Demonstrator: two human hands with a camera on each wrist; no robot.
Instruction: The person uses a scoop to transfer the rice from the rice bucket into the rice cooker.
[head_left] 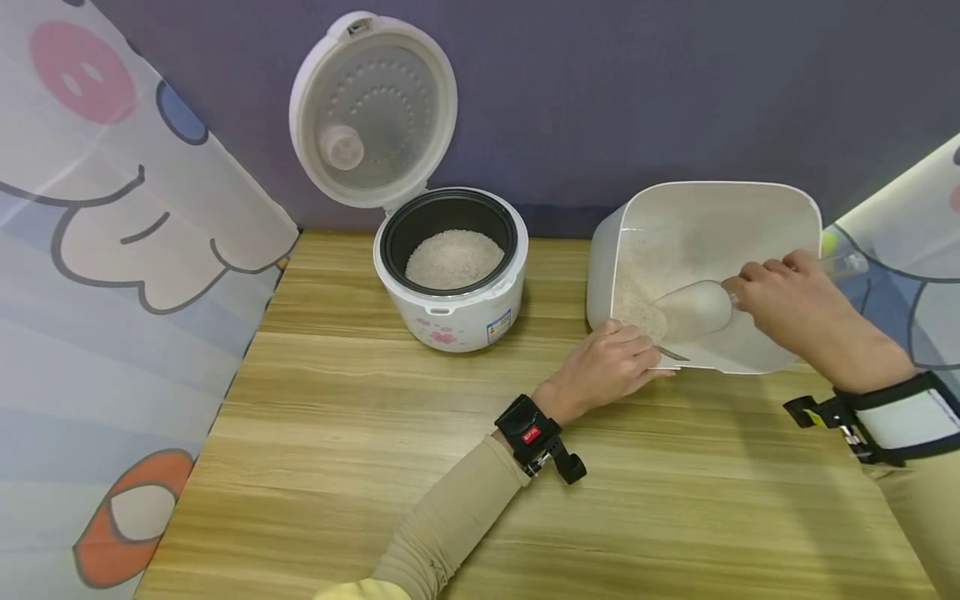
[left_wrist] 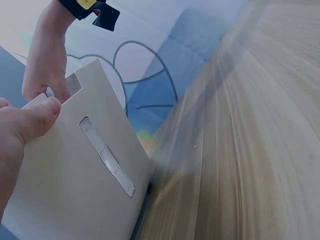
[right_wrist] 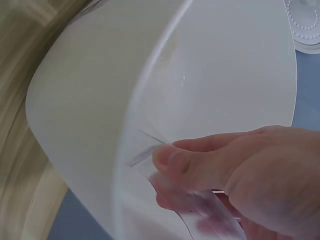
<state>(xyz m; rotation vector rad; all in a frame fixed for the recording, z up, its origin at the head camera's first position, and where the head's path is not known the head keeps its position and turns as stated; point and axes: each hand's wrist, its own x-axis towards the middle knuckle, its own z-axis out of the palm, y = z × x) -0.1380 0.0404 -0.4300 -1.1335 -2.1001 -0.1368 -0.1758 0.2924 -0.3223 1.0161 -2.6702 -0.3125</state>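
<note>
A white rice bin (head_left: 757,354) has loose rice (head_left: 637,310) at its left inside. My left hand (head_left: 611,367) grips the front left rim, its thumb (left_wrist: 45,117) lying over the edge in the left wrist view. Inside the bin is a clear scoop (head_left: 693,308), its bowl down by the rice. My right hand (head_left: 787,300) holds the scoop by its handle, which shows between thumb and fingers in the right wrist view. To the left stands a white rice cooker (head_left: 450,321) with its lid (head_left: 375,108) raised and white rice (head_left: 455,259) in its dark inner pot.
The bin and cooker stand on a wood-grain table (head_left: 360,450), near a dark backdrop (head_left: 570,92). Cartoon-printed cloth (head_left: 135,350) hangs at the left and right. A narrow clear strip (left_wrist: 107,157) runs down the bin's front wall.
</note>
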